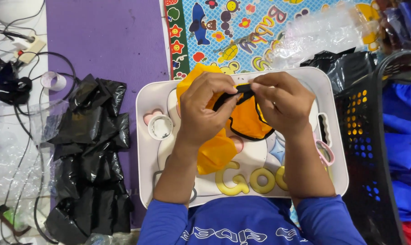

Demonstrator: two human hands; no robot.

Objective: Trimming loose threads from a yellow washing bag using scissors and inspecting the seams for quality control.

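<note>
Gripping from both sides, the left hand (204,106) and right hand (282,102) pinch the black trim of an orange fabric piece (214,149) between fingertips, knuckles up, forearms angled inward. It hangs over a white tray (305,181), with folded black bags (89,154) far left.

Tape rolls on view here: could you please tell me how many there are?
2: one tape roll on the white tray beside the left hand, another on the purple mat's left edge. Others may be hidden.
</note>
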